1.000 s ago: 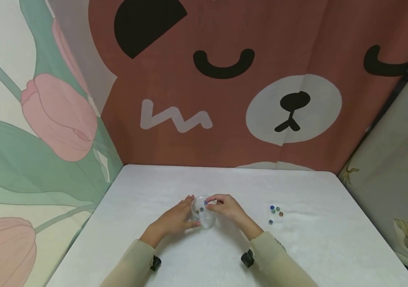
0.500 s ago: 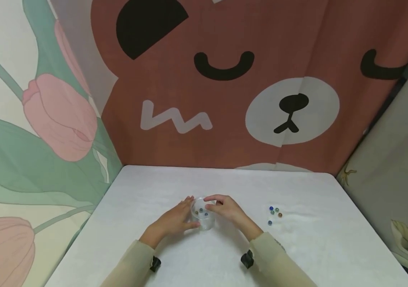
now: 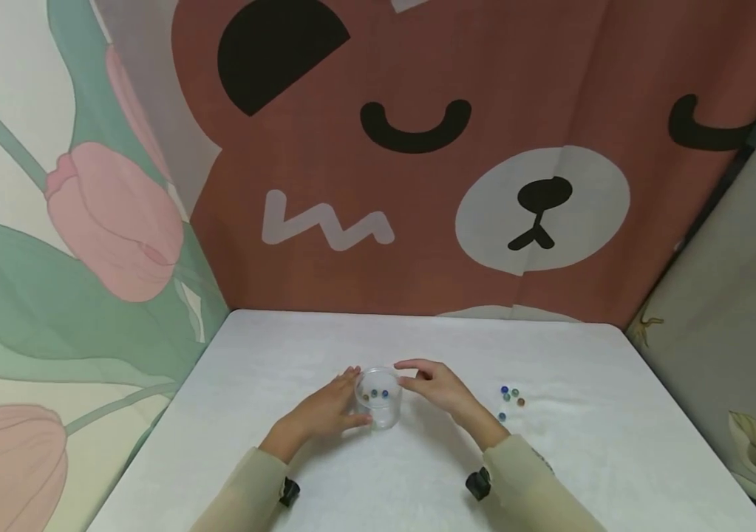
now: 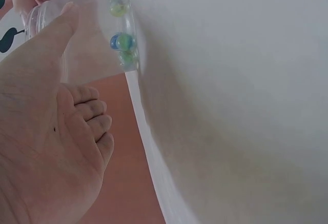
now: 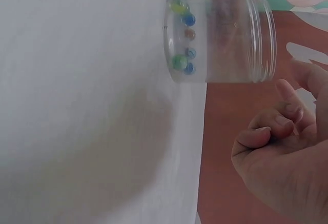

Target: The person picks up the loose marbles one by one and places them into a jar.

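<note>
Shifted since the earlier frames: right hand (image 3: 441, 388), drawn back rightward from over the mouth of the clear jar (image 3: 387, 417) to just beside its rim; also blue marble (image 3: 385, 394), earlier pinched in that hand, now lying at the jar's bottom. Right thumb and forefinger extended, slightly apart, with no marble visible between; remaining fingers folded toward the palm in the right wrist view. Contact with the rim: impossible to tell. Left hand (image 3: 321, 405) cupped about the jar's left side, thumb along the near wall, other fingers toward the far side, apparently as a steadying hold.

Jar upright and lidless near the middle of the white counter (image 3: 364, 491). Progress, by judgement: partway. Inside the jar, three marbles distinct from above; further coloured spots in the wrist views, perhaps marbles, perhaps reflections, hence no sure count. Outside, five loose marbles (image 3: 507, 397) to the right of the right hand: four in a close cluster, one blue slightly nearer to the person.

Edges and room: jar and loose marbles well apart from every visible counter edge. Beyond the far edge, bear-printed curtain (image 3: 324, 284); along the left, flower-printed curtain (image 3: 118, 222). Between jar and loose marbles, flat counter crossed only by right hand and forearm; further open surface behind the jar.
</note>
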### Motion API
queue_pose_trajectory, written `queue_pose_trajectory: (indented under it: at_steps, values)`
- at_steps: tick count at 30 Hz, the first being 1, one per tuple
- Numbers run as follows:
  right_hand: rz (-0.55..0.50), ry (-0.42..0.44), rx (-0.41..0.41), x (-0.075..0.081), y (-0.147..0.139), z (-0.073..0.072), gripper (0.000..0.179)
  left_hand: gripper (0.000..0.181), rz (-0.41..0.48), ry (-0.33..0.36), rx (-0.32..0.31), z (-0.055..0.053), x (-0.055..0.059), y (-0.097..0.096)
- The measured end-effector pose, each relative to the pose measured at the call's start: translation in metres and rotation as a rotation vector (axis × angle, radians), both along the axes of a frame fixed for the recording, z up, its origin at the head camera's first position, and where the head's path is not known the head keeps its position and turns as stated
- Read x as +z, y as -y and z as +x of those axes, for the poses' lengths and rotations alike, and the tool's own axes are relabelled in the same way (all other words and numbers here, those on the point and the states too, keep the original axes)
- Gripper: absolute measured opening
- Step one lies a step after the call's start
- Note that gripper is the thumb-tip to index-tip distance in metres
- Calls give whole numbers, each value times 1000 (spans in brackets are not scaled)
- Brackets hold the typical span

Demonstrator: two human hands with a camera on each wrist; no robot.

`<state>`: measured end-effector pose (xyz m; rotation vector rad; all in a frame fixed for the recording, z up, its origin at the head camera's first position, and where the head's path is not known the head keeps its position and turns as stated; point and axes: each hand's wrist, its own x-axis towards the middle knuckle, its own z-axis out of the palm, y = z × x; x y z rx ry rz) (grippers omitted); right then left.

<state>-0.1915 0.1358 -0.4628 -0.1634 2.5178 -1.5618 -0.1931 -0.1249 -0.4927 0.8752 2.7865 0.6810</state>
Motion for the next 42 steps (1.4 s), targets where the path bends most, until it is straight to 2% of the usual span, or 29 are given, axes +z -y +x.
queue_pose_trajectory:
  at_steps: [8,18,36,42]
  values:
    - [4,1,17,2,-19,7,36,94,-27,-10,5,-1,-3,3]
    - [11,27,-20,3,-48,16,42,95,-35,-37,-22,0,-2,3]
    - [76,7,-7,3,-93,30,50,96,-32,-18,-6,-1,-6,3]
    - [56,12,-5,1,-107,33,53,96,-28,-18,-3,-1,-4,2]
